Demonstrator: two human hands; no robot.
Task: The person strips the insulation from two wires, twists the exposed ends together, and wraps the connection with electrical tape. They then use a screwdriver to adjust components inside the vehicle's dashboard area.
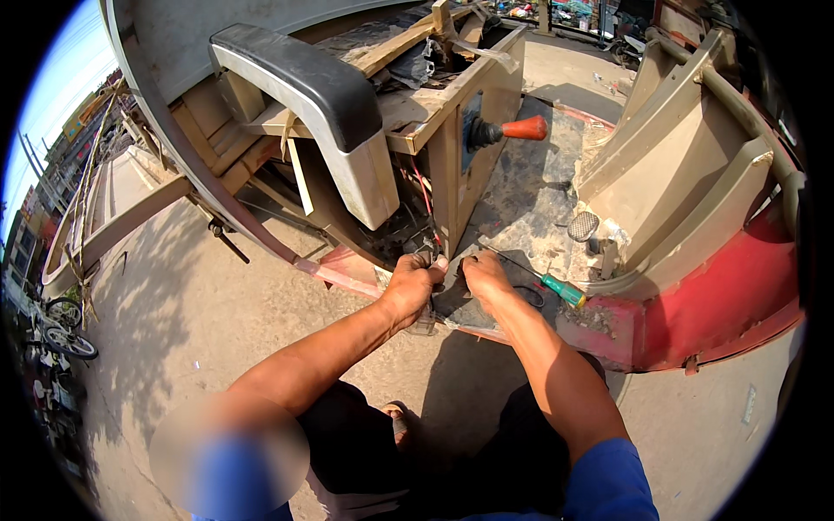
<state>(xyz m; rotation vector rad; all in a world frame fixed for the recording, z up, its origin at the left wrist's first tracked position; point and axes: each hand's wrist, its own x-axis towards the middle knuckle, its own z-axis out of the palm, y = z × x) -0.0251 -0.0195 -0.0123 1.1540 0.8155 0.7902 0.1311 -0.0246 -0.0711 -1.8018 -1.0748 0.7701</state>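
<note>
My left hand (410, 288) and right hand (487, 280) were close, small gap between; what they gripped, could not tell. Red wire (423, 187) hung lengthwise ahead, left hand nearer. Screwdriver (558, 286) lay slantwise, just beside right hand.

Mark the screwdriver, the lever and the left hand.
Screwdriver (564, 290): head view, on its green handle.
Lever (523, 128): head view, on its orange-red grip.
Left hand (412, 285): head view, on its back.
</note>
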